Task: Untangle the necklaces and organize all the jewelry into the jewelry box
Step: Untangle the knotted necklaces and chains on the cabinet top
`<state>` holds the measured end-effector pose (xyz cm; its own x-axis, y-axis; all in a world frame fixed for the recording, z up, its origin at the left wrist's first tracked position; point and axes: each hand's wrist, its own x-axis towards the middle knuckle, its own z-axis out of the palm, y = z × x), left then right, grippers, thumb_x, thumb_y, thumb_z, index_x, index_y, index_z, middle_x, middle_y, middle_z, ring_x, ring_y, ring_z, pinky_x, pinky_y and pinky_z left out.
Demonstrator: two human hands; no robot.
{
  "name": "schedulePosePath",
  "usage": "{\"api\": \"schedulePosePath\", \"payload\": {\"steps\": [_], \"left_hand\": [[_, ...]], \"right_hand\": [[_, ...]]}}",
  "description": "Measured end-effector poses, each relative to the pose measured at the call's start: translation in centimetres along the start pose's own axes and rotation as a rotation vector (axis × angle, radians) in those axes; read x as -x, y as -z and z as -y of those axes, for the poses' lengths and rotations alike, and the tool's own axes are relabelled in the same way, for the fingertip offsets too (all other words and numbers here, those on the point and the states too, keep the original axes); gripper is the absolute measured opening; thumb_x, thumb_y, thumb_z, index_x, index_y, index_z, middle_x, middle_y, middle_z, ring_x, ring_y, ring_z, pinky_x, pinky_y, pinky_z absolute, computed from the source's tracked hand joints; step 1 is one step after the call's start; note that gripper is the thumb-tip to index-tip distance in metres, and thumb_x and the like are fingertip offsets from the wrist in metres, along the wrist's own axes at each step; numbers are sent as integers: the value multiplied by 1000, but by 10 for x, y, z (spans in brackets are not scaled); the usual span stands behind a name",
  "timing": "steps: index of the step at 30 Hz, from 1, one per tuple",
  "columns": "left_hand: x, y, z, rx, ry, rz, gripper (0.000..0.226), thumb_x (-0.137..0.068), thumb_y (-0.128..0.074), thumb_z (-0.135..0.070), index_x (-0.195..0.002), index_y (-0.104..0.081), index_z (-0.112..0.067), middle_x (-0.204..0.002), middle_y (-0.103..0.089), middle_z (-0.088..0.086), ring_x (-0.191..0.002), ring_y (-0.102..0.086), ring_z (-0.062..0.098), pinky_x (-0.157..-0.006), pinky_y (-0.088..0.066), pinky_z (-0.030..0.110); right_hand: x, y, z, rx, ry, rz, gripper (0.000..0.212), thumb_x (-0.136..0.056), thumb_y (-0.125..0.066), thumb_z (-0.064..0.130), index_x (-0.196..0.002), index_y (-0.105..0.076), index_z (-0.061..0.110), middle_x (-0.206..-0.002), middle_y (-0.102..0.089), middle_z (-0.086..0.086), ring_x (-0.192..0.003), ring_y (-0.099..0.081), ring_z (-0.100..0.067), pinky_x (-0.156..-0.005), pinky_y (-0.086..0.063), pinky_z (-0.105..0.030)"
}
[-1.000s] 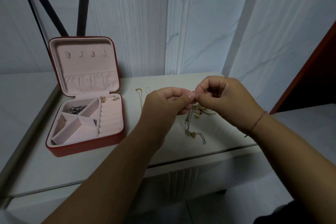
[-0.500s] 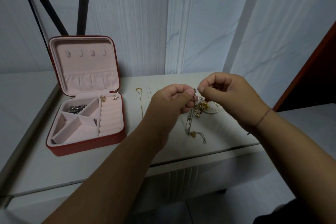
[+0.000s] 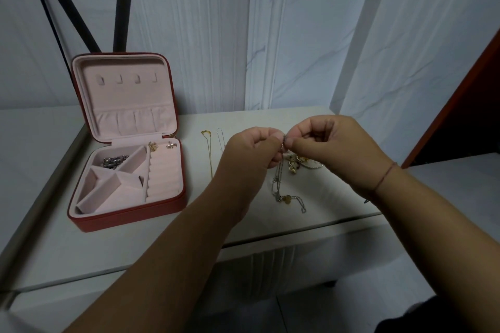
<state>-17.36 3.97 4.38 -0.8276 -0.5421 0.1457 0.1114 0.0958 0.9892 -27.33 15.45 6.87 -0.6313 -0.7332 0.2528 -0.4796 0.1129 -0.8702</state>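
Untangling step in hand | silver chain necklace is pinched at its top by fingers of left hand and right hand, tail trailing on tabletop | next: gentle teasing apart is judged needed before jewelry box.

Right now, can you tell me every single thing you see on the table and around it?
jewelry box: one, red outside, pink inside, open, on the table's left part
silver pieces: small heap, silver, box's back left compartment
earrings: two, one gold, one silver, behind the box's ring rolls
gold necklace: one, gold, straight on the table, right of the box
thin chain: one, silver, beside the gold necklace
tangled chains: one bunch, silver with a gold charm, hanging from both hands
gold pieces: heap, count unclear, under the right hand
table: one, white
poles: several, black, behind the box
thread bracelet: one, red, right wrist
left hand: pinches the tangled chains
right hand: pinches them too
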Motion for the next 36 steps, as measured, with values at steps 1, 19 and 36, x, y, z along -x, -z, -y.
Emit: {"api": "schedulePosePath", "payload": {"steps": [1, 19, 36], "left_hand": [[0, 0, 1, -24, -19, -9, 16, -97, -49, -15, -92, -65, -13, -70, -62, -1, -65, -57, 4, -68, -51, 18], [3, -2, 2, -13, -109, -75, 9, -89, -61, -9, -87, -68, -14, -68, -70, -4, -63, -64, 1, -63, -51, 15], [0, -5, 7, -94, -80, -63, 8, -87, -60, -10, -84, -67, -7, -67, -63, 10, -57, -52, 6, -54, -46, 13]], "right_hand": [[0, 0, 0, -8, -5, -3, 7, -79, -74, 18, -80, -73, 12, -89, -62, -36, -73, -56, -26, -73, -52, -45], [-1, 4, 3, -119, -79, -42, 6, -76, -75, 8, -76, -74, 13, -83, -72, -17, -75, -64, -21, -83, -54, -43], [1, 2, 1, -29, -84, 33, 8, -83, -68, 11, -79, -74, 15, -82, -71, -13, -71, -61, -13, -72, -53, -28]]}}
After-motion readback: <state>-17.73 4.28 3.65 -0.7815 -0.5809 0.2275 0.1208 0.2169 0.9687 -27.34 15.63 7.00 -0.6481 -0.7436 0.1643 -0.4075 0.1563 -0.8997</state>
